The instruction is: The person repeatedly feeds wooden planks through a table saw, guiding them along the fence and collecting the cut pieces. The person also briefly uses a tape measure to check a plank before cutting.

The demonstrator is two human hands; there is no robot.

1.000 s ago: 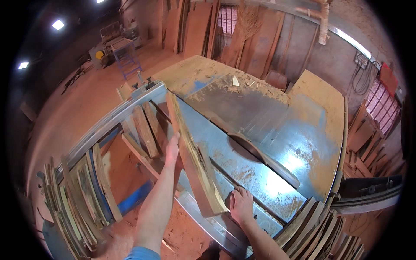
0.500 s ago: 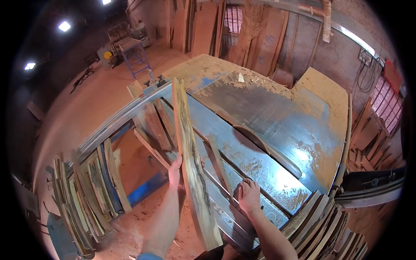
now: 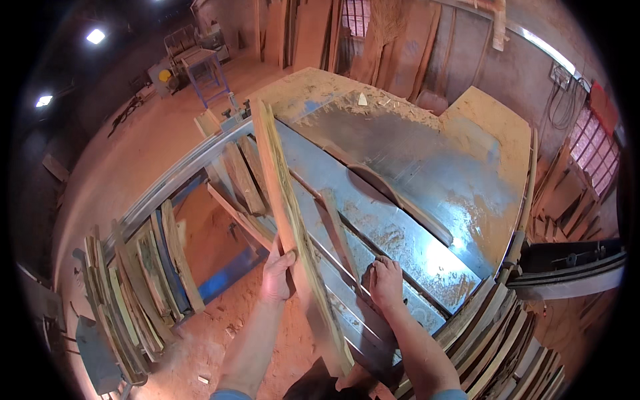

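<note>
A long wooden plank (image 3: 293, 227) with a pale sawn side and a streaked, rough edge slants up in front of me, its far end over the metal saw table (image 3: 373, 230). My left hand (image 3: 277, 275) grips it below its middle, thumb on the near side. My right hand (image 3: 385, 283) is curled closed over the table, to the right of the plank; what its fingers hold, if anything, is hidden. Beside that hand a narrow wooden strip (image 3: 339, 237) lies slanted on the table. The raised saw blade (image 3: 373, 181) stands in its slot beyond.
Several wooden strips (image 3: 143, 293) are stacked at the left, and more boards (image 3: 483, 333) at the lower right. Short wood pieces (image 3: 240, 177) lie by the table's left rail (image 3: 167, 190). Sawdust (image 3: 320, 83) covers the far table edge. Boards (image 3: 310, 37) lean on the back wall.
The plank has turned about its length, so more of its sawn side faces me. My left hand has turned with it, its thumb now showing. My right hand stays curled in nearly the same place.
</note>
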